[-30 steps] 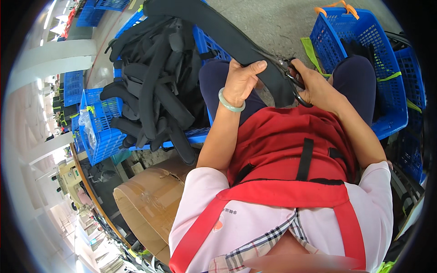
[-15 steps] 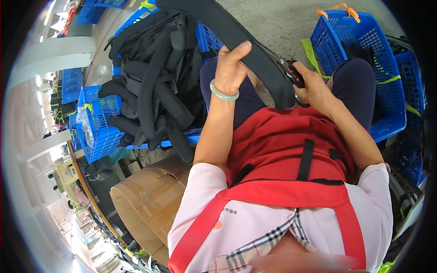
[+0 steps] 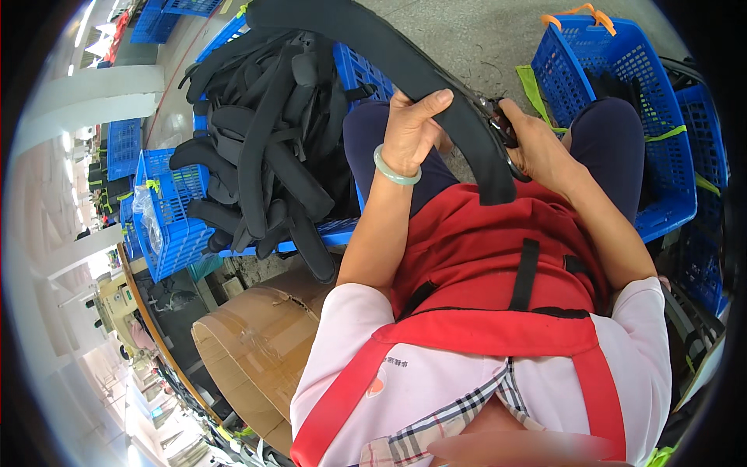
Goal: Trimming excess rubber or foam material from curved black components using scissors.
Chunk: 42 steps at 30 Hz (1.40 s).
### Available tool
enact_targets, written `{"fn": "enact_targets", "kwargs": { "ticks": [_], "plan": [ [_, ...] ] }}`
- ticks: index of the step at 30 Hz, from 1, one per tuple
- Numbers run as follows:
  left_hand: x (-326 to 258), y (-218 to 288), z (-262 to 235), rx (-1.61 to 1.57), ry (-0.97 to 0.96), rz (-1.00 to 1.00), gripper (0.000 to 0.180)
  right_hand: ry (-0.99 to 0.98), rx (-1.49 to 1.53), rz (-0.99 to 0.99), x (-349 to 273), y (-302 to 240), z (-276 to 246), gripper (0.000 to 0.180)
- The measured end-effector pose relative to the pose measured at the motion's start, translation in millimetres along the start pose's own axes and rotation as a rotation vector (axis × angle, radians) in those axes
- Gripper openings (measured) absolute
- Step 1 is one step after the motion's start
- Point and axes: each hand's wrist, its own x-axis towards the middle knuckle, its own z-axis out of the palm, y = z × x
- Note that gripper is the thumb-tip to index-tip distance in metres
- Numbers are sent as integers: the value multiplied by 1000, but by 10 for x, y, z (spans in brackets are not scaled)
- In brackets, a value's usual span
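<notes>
A long, curved black padded strap [image 3: 389, 58] stretches from the upper middle down to my lap. My left hand [image 3: 411, 134] is closed on its middle, the thumb lying on top. My right hand [image 3: 542, 152] grips the dark handles of a pair of scissors [image 3: 498, 123], which lie along the strap's right edge. The blades are partly hidden, and I cannot tell whether they are cutting. To the left, a heap of similar black padded straps [image 3: 261, 159] fills a blue plastic basket [image 3: 362, 71].
A blue basket [image 3: 657, 222] with an orange cord and dark pieces inside stands at my right. A cardboard box [image 3: 249, 335] sits at lower left. Beyond the heap is a smaller blue crate [image 3: 167, 245]. My red apron [image 3: 482, 257] covers my lap.
My left hand and the strap have shifted slightly right and toward me. The strap's near end hangs lower over my apron. My right hand with the scissors has barely moved.
</notes>
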Motion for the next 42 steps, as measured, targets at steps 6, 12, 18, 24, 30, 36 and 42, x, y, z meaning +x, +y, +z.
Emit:
{"fn": "enact_targets", "kwargs": {
  "ticks": [6, 12, 18, 24, 30, 36, 42],
  "plan": [
    [-30, 17, -46, -31, -6, -48, 18, 6, 26, 22, -44, 56, 16, 31],
    [108, 132, -50, -4, -16, -22, 18, -41, 135, 62, -75, 26, -7, 40],
    [65, 86, -88, -25, 41, 14, 17, -85, 68, -39, -80, -40, -124, 53],
    [68, 113, -126, -25, 25, 4, 16, -138, 31, 21, -123, -39, -156, 55],
    [27, 43, -123, -15, -26, 11, 17, -44, 23, -51, -85, 67, -4, 51],
    [20, 57, -76, -30, -27, -4, 17, -28, -12, -48, -64, 116, 32, 42],
    [-26, 17, -41, -66, -3, -21, 17, -27, -16, -41, -41, 39, 9, 36]
  ]
}}
